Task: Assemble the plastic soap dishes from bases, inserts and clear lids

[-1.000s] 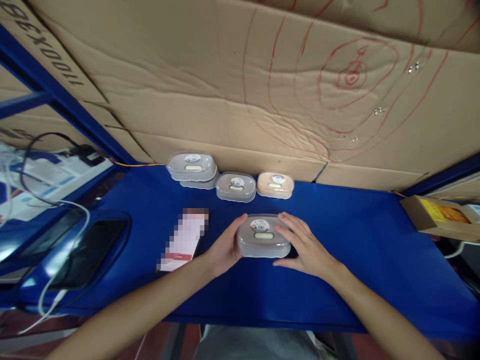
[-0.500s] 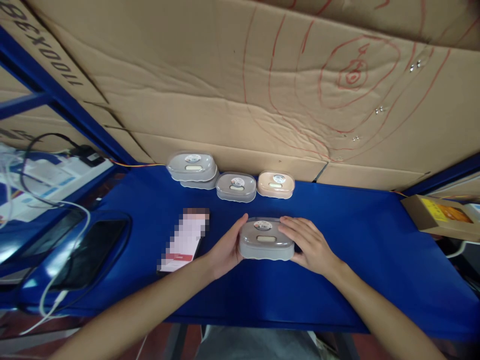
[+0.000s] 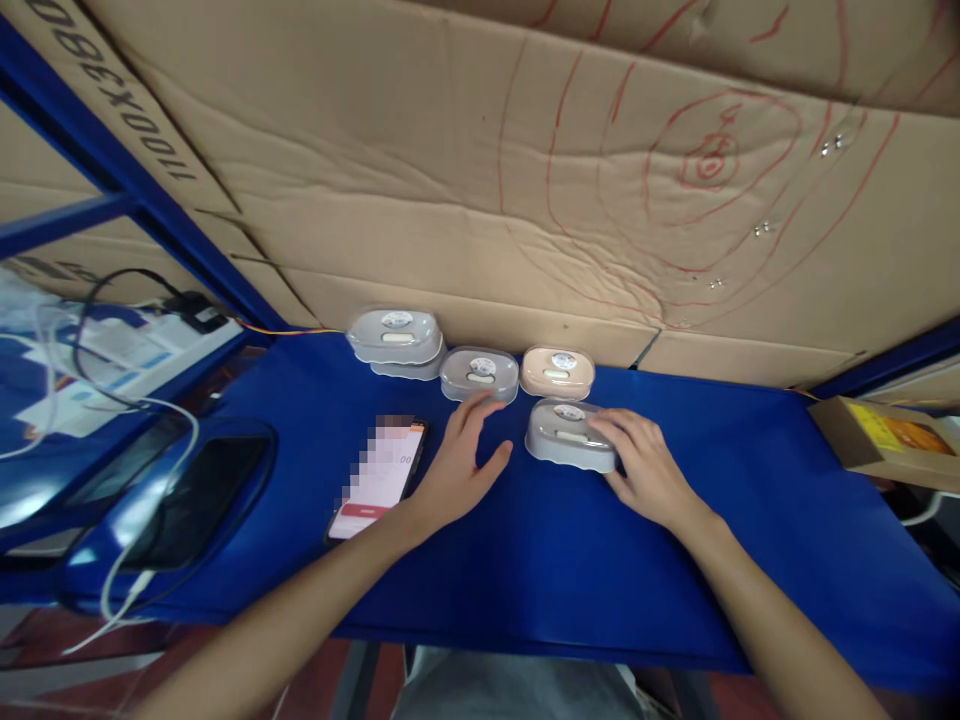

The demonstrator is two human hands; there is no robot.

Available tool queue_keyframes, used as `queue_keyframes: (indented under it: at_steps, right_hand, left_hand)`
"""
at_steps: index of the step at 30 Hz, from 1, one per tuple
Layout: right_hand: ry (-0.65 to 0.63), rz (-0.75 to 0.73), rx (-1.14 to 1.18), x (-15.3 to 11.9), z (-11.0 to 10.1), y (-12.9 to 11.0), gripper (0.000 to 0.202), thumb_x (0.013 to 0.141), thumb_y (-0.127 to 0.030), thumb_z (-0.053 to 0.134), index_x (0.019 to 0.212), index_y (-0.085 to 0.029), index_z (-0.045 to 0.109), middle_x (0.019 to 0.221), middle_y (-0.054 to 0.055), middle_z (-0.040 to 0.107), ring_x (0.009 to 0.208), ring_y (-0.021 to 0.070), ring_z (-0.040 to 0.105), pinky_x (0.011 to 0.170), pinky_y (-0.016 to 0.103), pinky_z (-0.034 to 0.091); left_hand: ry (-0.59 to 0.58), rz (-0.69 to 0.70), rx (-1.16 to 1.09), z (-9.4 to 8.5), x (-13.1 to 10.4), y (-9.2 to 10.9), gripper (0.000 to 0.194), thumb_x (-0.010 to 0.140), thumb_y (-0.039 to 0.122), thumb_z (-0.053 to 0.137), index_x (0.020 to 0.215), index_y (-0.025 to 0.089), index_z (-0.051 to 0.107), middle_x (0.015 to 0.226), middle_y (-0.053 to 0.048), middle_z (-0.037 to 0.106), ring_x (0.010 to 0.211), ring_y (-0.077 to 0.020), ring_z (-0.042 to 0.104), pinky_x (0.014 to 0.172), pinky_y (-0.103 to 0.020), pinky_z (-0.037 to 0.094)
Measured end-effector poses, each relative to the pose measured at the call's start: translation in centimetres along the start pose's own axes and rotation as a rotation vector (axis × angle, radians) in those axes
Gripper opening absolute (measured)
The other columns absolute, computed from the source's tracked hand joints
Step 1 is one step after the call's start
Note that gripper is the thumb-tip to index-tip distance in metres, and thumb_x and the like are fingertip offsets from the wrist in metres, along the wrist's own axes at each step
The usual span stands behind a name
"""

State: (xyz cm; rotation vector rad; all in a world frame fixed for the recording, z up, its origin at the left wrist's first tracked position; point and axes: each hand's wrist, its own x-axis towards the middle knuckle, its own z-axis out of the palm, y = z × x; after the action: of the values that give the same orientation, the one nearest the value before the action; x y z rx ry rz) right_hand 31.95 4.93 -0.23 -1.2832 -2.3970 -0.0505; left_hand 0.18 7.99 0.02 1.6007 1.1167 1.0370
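A grey soap box (image 3: pixel 566 447) with a clear lid and a round sticker is gripped at its right end by my right hand (image 3: pixel 646 465). Its thumb is low on the near side and its fingers lie over the lid. My left hand (image 3: pixel 463 465) is apart from that box, fingers spread, holding nothing. Its fingertips reach close to a second grey soap box (image 3: pixel 480 378); whether they touch it I cannot tell. Right of that one sits a peach soap box (image 3: pixel 557 375), just behind the held box. At the back left, one grey soap box (image 3: pixel 396 338) rests on top of another (image 3: pixel 409 370).
A lit phone (image 3: pixel 379 475) lies left of my left hand on the blue table (image 3: pixel 525 590). Farther left are a dark phone (image 3: pixel 184 500), white cables and a power strip (image 3: pixel 139 370). A cardboard wall (image 3: pixel 420 220) closes off the back; an open carton (image 3: pixel 885 440) stands right.
My left hand has let go of the grey soap box and opened. My right hand has moved the box away from me and to the right, nearer the peach one.
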Motion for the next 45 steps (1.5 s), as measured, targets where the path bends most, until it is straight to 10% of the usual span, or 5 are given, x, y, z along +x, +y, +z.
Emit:
queue_keyframes:
  at_steps: [10, 23, 31, 38, 45]
  right_hand:
    - [-0.041, 0.378, -0.376, -1.6, -3.0, 5.0, 0.051, 0.088, -0.018, 0.063, 0.138, -0.016, 0.054, 0.139, 0.023, 0.064, 0.125, 0.0428, 0.062, 0.099, 0.056, 0.052]
    - [0.091, 0.34, -0.38, -1.2, -0.3, 4.5, 0.063, 0.107, -0.02, 0.045, 0.168, -0.029, 0.031, 0.167, 0.022, 0.042, 0.147, 0.0443, 0.048, 0.113, 0.069, 0.041]
    - [-0.173, -0.06, 0.257, 0.1, 0.8, -4.0, 0.096, 0.092, -0.056, 0.078, 0.168, -0.031, 0.027, 0.173, 0.017, 0.033, 0.158, 0.0387, 0.036, 0.123, 0.061, 0.041]
    - [-0.098, -0.084, 0.433, -0.1, 2.2, -4.6, 0.071, 0.09, -0.036, 0.081, 0.152, -0.024, 0.049, 0.162, 0.018, 0.048, 0.154, 0.0359, 0.043, 0.122, 0.056, 0.045]
    - [0.142, -0.146, 0.456, -0.2, 1.7, -4.3, 0.065, 0.087, -0.035, 0.082, 0.144, -0.027, 0.052, 0.144, 0.015, 0.062, 0.144, 0.0373, 0.053, 0.116, 0.059, 0.05]
  left_hand:
    - [-0.002, 0.197, 1.002, 0.2, 0.2, -1.5, 0.068, 0.101, 0.031, 0.058, 0.164, 0.019, 0.036, 0.17, -0.022, 0.04, 0.153, -0.0429, 0.042, 0.121, -0.069, 0.028]
    - [0.083, 0.314, 1.061, 0.5, -0.8, -0.6, 0.061, 0.099, 0.03, 0.062, 0.155, 0.011, 0.05, 0.166, -0.031, 0.04, 0.152, -0.0493, 0.039, 0.118, -0.075, 0.024]
    - [-0.331, 0.565, 0.472, 1.4, -3.5, 1.0, 0.042, 0.104, 0.025, 0.06, 0.146, 0.027, 0.059, 0.136, -0.012, 0.067, 0.125, -0.0264, 0.064, 0.105, -0.043, 0.047]
    - [-0.009, -0.076, -0.205, 2.0, -2.9, 0.2, 0.034, 0.098, 0.039, 0.07, 0.131, 0.03, 0.067, 0.151, -0.009, 0.055, 0.147, -0.0295, 0.045, 0.124, -0.048, 0.035]
    - [-0.114, -0.415, -0.521, 1.8, -1.4, -0.2, 0.046, 0.106, 0.049, 0.051, 0.14, 0.02, 0.062, 0.141, -0.016, 0.07, 0.135, -0.0289, 0.064, 0.119, -0.05, 0.046]
